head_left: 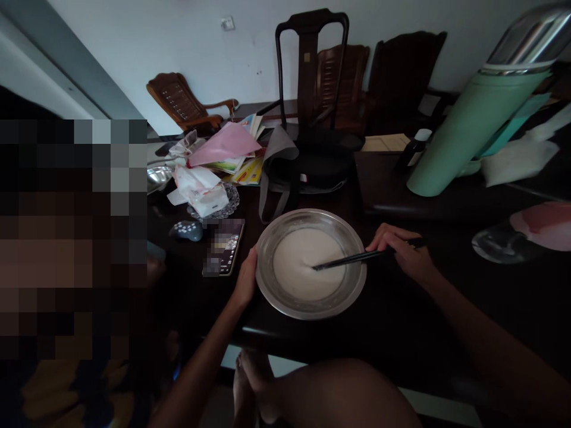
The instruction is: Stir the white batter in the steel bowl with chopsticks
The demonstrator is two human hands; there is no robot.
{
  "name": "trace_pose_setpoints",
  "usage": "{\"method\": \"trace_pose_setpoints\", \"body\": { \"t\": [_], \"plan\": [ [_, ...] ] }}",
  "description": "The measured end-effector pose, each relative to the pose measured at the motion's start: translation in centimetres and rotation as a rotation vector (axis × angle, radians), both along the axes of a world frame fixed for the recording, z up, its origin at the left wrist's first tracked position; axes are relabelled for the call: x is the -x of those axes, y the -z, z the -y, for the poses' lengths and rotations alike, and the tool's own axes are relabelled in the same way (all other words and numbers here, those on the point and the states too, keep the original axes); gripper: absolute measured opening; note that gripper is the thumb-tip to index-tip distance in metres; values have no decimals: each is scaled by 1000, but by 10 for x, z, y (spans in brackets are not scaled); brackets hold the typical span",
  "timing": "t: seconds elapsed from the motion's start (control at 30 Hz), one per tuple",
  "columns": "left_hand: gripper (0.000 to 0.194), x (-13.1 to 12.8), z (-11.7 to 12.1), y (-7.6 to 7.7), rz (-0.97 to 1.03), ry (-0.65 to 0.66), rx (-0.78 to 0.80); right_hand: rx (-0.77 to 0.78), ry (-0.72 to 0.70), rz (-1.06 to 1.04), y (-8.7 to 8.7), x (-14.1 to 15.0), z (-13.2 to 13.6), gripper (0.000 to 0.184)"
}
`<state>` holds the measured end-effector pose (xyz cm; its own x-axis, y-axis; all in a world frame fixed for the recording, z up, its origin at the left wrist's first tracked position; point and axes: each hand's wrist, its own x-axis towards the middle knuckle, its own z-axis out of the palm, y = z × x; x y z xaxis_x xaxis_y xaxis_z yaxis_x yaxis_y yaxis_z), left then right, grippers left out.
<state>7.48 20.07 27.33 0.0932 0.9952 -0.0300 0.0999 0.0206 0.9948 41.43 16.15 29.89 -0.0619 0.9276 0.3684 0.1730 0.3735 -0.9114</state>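
Observation:
A round metal bowl rests on the dark table, close to its front edge. Pale, creamy batter fills its middle. My left hand holds the bowl at its left side, the thumb by the rim and the other fingers mostly hidden. In my right hand are dark chopsticks, gripped near their upper end and slanting down to the left. Their tips dip into the batter, where a small ripple shows around them.
Left of the bowl lie a phone, a dark game controller and a tissue pack. Behind stands a black bag. A tall green thermos is at the right. Another person sits at the left.

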Motion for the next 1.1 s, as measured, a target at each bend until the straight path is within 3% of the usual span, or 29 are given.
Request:
{"method": "trace_pose_setpoints", "body": {
  "t": [0.13, 0.3, 0.47, 0.63, 0.8, 0.97, 1.1],
  "plan": [
    [66, 1, 0, 0, -7, -2, -11, -17, -90, 101, 1, 2, 0, 27],
    [67, -1, 1, -2, -15, -13, 2, -15, 36, 55, -1, 0, 0, 31],
    [67, -1, 2, -2, -4, -13, -3, -15, -75, 150, -2, 3, 0, 25],
    [68, -2, 2, -4, -20, -3, -21, -4, 80, 62, -1, 3, 1, 29],
    [68, -1, 2, -2, 7, -12, 15, -19, -46, 107, -2, 6, 2, 28],
    [68, 0, 1, 1, 23, 1, 3, 10, 69, 79, -2, 5, 2, 29],
    [69, -1, 2, -1, 7, 8, 11, 15, -15, 102, -3, 7, 3, 30]
  ]
}}
